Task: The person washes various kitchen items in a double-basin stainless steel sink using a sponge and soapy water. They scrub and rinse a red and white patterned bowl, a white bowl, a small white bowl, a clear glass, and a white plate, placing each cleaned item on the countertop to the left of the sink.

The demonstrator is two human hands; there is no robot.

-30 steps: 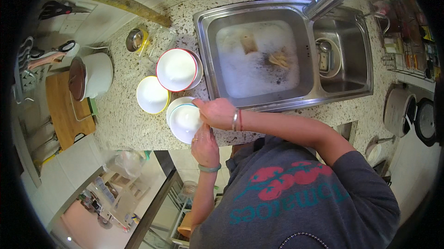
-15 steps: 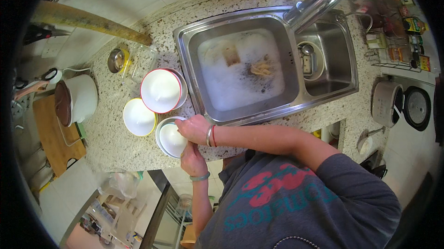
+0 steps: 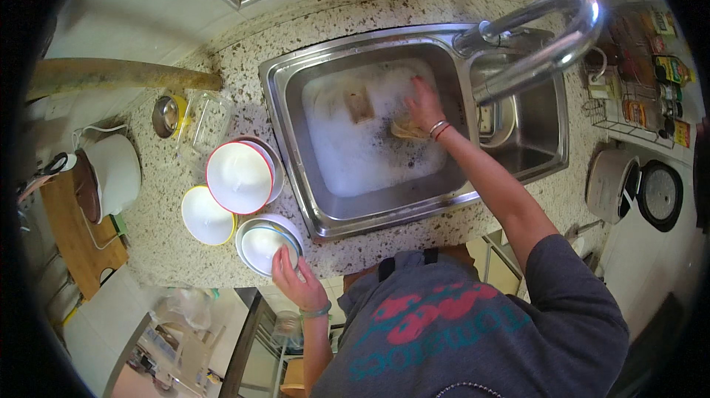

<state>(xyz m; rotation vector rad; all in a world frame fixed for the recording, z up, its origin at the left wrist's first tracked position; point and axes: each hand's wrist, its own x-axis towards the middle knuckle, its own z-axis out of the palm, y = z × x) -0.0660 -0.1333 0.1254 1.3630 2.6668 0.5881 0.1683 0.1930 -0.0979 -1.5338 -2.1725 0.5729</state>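
Observation:
My right hand (image 3: pixel 426 106) reaches over the sudsy water (image 3: pixel 340 150) in the large sink basin, its fingers stretched out. Just beside and partly beneath it lies a tan, crumpled cloth-like thing (image 3: pixel 408 129). A brown rectangular piece (image 3: pixel 359 104) shows among the suds. At the counter's near edge, my left hand (image 3: pixel 299 285) has its fingers apart, the tips at the rim of a small white bowl (image 3: pixel 262 248) that sits inside a larger white bowl (image 3: pixel 285 222). Close by are a red-rimmed white bowl (image 3: pixel 238 177), resting on other bowls, and a yellow-rimmed white bowl (image 3: pixel 207 215).
A chrome faucet (image 3: pixel 577 35) arches over the smaller basin (image 3: pixel 531 128), which holds a round strainer-like container. Left on the counter are a clear plastic tray (image 3: pixel 203 124), a steel cup with yellow (image 3: pixel 168 115) and a white pot (image 3: pixel 115 172). An open rice cooker (image 3: pixel 612 185) stands right.
My right hand has left the small bowl and moved across into the large basin. My left hand stays by the bowl, its fingers now spread. The whole view has shifted slightly.

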